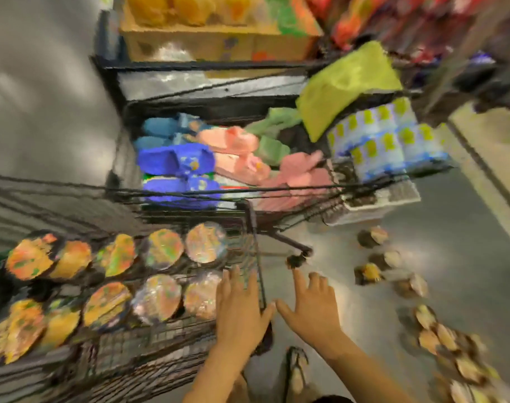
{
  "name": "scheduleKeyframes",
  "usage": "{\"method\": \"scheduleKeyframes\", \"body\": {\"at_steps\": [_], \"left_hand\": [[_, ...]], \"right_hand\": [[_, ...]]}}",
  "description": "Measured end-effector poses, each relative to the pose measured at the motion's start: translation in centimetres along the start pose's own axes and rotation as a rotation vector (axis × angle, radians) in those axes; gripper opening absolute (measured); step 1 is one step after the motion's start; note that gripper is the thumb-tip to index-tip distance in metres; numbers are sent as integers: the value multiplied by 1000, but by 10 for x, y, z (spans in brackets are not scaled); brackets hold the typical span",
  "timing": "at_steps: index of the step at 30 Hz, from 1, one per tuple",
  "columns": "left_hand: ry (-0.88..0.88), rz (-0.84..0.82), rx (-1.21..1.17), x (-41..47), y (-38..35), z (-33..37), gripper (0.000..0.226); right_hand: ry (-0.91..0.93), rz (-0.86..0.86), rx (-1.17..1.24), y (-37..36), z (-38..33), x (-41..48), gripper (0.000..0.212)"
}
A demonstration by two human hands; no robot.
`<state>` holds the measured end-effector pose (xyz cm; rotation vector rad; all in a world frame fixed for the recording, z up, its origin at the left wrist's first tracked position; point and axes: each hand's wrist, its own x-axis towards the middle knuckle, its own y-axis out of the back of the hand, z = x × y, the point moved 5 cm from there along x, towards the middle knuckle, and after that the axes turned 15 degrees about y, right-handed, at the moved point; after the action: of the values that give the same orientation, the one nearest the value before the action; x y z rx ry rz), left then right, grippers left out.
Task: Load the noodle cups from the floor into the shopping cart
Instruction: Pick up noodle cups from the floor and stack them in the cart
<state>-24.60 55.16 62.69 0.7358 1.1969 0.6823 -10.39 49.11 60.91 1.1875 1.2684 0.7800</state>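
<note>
Bare floor (343, 257) lies open between the shopping cart (166, 341) on the left and the noodle cups (434, 338) scattered at the right. The cart's wire side wall (255, 245) borders that gap. Inside, lidded cups (160, 248) crowd the basket; a slipper bin (131, 109) and bottle pack (387, 141) block the far side.

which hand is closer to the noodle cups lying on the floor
Right. The right hand hangs over the floor, cups just to its right; the left hand is over the cart rim, farther off.
</note>
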Motion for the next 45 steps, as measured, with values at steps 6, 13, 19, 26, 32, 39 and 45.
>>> {"method": "scheduleKeyframes", "body": {"at_steps": [6, 13, 19, 26, 32, 39, 45], "left_hand": [[-250, -49, 163, -9, -35, 101, 79], [-481, -114, 362, -33, -106, 227, 81], [-543, -116, 469, -33, -168, 331, 82], [-483, -93, 462, 5, -235, 476, 88], [-518, -66, 417, 44, -285, 601, 91], [-532, -41, 357, 140, -395, 693, 90], [-541, -49, 369, 280, -553, 729, 93]], "right_hand": [[-323, 29, 142, -17, 96, -70, 77], [-648, 56, 313, -41, 217, -171, 93], [-803, 6, 387, -65, 322, -225, 95], [-741, -51, 410, -95, 512, -213, 97], [-558, 55, 409, -110, 672, -183, 92], [-557, 49, 458, -214, 790, -120, 92], [-561, -17, 435, -374, 877, -47, 113]]}}
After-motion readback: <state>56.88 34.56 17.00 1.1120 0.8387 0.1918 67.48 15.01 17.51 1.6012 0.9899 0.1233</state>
